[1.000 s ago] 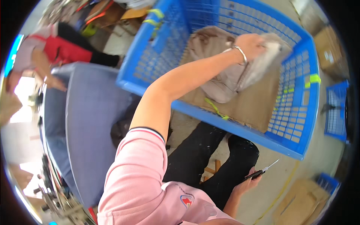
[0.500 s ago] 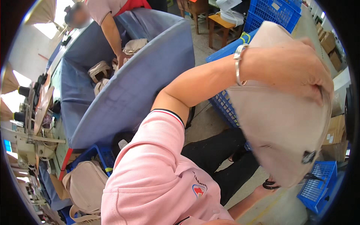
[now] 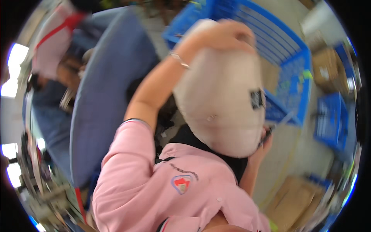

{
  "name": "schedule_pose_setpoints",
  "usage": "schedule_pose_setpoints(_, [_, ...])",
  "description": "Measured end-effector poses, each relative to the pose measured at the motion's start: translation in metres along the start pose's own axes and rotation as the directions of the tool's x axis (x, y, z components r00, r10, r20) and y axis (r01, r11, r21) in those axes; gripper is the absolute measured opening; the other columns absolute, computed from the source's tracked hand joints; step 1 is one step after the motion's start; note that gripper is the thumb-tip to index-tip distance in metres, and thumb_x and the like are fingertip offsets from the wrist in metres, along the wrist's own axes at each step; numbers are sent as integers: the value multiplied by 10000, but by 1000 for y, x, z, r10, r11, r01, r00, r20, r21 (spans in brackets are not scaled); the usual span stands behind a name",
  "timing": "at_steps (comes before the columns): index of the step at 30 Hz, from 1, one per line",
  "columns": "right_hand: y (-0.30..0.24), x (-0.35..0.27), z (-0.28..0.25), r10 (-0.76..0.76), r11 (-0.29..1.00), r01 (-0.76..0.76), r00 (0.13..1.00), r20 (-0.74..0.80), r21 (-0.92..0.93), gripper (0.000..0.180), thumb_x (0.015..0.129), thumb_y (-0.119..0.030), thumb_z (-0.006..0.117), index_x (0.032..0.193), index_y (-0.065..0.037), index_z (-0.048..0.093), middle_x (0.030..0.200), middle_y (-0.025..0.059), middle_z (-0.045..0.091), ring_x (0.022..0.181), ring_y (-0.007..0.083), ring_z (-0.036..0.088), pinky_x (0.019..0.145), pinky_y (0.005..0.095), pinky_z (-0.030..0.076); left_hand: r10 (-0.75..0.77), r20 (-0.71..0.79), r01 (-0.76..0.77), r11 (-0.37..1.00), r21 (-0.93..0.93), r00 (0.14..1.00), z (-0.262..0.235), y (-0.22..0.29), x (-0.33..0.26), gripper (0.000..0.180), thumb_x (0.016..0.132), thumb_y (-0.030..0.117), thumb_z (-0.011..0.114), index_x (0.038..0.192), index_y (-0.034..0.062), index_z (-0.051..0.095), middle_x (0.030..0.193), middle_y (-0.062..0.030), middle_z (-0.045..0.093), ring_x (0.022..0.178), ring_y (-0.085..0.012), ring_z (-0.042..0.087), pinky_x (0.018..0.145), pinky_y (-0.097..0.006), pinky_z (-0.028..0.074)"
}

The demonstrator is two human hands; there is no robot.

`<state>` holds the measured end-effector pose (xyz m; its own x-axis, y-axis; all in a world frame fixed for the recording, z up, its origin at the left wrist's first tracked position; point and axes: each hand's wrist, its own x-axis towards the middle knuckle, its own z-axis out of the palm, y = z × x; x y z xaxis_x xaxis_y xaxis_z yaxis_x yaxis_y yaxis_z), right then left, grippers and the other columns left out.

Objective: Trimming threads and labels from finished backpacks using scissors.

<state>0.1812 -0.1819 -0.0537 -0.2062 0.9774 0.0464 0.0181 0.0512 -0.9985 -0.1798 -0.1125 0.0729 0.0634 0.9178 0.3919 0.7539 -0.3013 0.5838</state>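
A beige fabric backpack (image 3: 220, 104) with a small black label (image 3: 256, 99) hangs in front of my chest. My left hand (image 3: 230, 36), a silver bracelet on its wrist, grips the bag's top edge with curled fingers. Low beside the bag's right edge, my right hand (image 3: 266, 147) is closed around black-handled scissors (image 3: 267, 133); a pale pointed tip sticks out to the upper right. Motion blurs the scissors, and the bag partly covers that hand.
A large blue crate (image 3: 305, 92) stands just beyond the bag. To the left is a blue cloth-sided bin (image 3: 112, 100), where another person (image 3: 54, 50) bends over beige pieces. Cardboard boxes (image 3: 328, 71) and a smaller blue crate (image 3: 331, 121) stand at the right; flat cardboard (image 3: 295, 201) lies lower right.
The view has swung right, bringing the large blue crate into sight. The backpack and both hands now appear further left, the bag more upright. My left hand still grips it and my right still holds the scissors.
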Motion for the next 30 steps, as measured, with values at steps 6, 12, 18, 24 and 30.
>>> schedule_pose_setpoints(6, [-12,2,-8,3,994,-22,985,-173,-110,210,902,-87,679,1071,31,637,960,57,672,857,111,609,776,256,481,-209,131,241,917,-317,969,20,-7,5,165,850,238,728,906,87,693,722,75,588,618,-1,457,532,-191,352])
schedule_pose_setpoints(12, [-38,-6,-46,-63,836,21,996,-57,-549,468,834,-344,763,1059,27,588,885,105,644,788,188,627,702,314,493,-149,226,256,774,-580,963,43,-14,18,91,887,157,705,919,75,681,813,88,601,750,7,504,684,-156,390])
schedule_pose_setpoints(18, [-54,21,-59,197,726,-15,962,187,-687,675,783,-589,723,1042,9,544,933,155,592,817,315,609,712,389,488,-129,255,262,753,-604,958,38,-13,21,91,894,136,697,959,73,687,870,75,623,833,-17,536,802,-165,406])
schedule_pose_setpoints(24, [-57,46,-52,81,650,211,936,343,-730,684,784,-614,706,978,19,539,918,156,570,826,341,597,720,402,484,-115,232,243,715,-656,966,33,-14,16,90,892,122,693,964,69,689,922,60,627,880,-39,538,842,-180,396])
schedule_pose_setpoints(30, [-70,46,-42,124,682,237,895,428,-692,645,807,-580,697,956,25,529,928,166,571,845,357,594,725,425,483,-112,198,223,646,-730,974,25,-9,7,88,879,121,713,955,78,700,882,61,639,839,-39,554,797,-182,424])
